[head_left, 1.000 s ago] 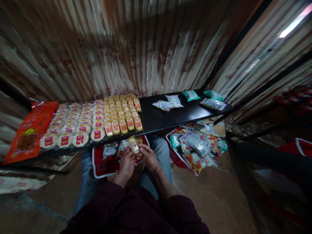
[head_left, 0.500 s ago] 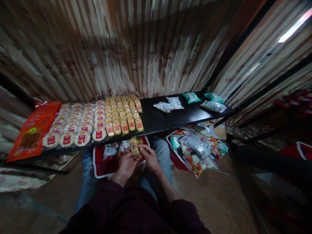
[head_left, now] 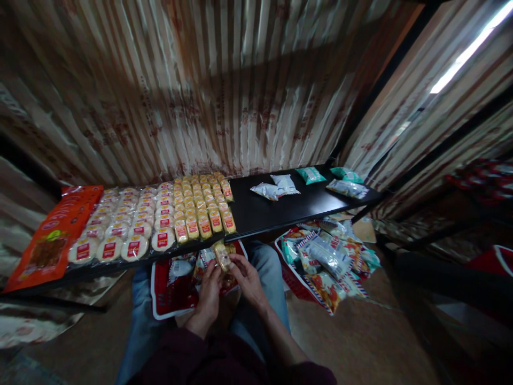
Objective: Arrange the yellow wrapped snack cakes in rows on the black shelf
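Black shelf (head_left: 276, 211) looks maybe half done, sparser on its right side. Red basket (head_left: 293, 280) on the right's heaped with pouches (head_left: 326, 255), so probably plenty left. Left hand (head_left: 210, 289) and right hand (head_left: 247, 279) are together, both pinching a clear-wrapped pack (head_left: 222, 256) in front of the shelf, near neat rows of yellow packs (head_left: 204, 223).
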`<state>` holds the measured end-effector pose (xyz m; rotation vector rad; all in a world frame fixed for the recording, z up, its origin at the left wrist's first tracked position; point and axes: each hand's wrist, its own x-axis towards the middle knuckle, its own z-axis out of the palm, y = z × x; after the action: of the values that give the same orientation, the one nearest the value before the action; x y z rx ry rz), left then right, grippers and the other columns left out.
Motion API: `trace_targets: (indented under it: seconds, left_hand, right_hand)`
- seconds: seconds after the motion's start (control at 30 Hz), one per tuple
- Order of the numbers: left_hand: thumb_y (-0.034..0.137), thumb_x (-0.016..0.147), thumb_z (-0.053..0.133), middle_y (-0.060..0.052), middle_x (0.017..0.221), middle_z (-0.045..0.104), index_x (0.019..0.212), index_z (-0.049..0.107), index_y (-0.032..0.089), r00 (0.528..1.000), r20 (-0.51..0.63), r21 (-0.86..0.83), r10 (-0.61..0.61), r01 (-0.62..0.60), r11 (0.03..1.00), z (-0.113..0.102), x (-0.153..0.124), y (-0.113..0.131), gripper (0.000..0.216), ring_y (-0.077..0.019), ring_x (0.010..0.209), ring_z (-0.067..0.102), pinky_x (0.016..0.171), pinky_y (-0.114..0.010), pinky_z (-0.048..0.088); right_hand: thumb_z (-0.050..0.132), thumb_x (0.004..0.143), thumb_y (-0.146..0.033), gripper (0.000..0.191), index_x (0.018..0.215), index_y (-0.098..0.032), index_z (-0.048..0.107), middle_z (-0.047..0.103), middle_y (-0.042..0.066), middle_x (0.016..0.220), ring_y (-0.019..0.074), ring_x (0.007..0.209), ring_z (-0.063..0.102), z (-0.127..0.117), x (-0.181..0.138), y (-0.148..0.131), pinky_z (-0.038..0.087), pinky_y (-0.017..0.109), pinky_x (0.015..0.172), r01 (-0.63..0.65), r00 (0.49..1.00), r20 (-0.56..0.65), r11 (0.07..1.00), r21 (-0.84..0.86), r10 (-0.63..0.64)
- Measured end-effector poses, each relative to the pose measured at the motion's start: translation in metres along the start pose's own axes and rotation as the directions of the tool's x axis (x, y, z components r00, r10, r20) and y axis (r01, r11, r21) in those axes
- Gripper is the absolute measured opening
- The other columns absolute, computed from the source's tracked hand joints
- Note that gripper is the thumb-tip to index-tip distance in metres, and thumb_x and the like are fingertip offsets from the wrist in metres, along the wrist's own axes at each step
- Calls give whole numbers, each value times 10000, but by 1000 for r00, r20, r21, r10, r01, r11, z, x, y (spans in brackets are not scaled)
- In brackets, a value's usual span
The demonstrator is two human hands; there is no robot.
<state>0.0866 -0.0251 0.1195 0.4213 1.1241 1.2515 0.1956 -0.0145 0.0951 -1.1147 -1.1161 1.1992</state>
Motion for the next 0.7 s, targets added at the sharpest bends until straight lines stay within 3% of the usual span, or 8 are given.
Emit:
trace_targets:
  seconds: [0.13,0.27,0.4,0.57,0.7]
  left_hand:
    - [463,716,671,-109,1199,646,1098,622,195,981,29,255,191,-192,948,-3,4,-5,468,-227,1017,638,758,-272,519]
    - [510,751,626,-117,1123,667,1151,584,185,950,60,420,308,-304,855,-2,11,-10,517,-233,1008,638,850,-330,512]
    - [447,801,578,-120,1193,625,1176,565,192,914,95,511,396,-386,768,1,14,-18,454,-220,1032,624,918,-363,488]
    - [319,840,512,-120,1278,576,1205,559,187,867,172,569,467,-475,672,8,10,-19,391,-224,1204,525,1049,-394,387]
    - [217,817,510,-109,1281,579,1205,569,194,862,233,549,451,-499,670,16,5,-13,393,-230,1219,505,1060,-394,368]
  right_hand:
    - [673,773,-480,410,1078,-213,610,694,81,1069,225,982,658,1,-2,-1,532,365,883,24,999,-28,1000,-1,-24]
    - [657,786,-481,407,1089,-218,587,688,86,1093,234,1009,659,1,-3,-10,514,390,929,13,999,30,999,32,-14]
    - [640,797,-494,379,1065,-232,588,691,71,1075,233,1025,652,-1,-3,-17,512,383,933,-10,999,36,996,86,7]
    - [649,789,-493,401,1082,-227,589,670,66,1110,239,1056,630,-5,-1,-23,496,378,957,-15,1000,22,998,61,14]
    - [681,750,-496,447,1095,-224,593,673,58,1085,242,1007,639,-11,4,-21,511,377,927,-22,998,-50,999,41,24]
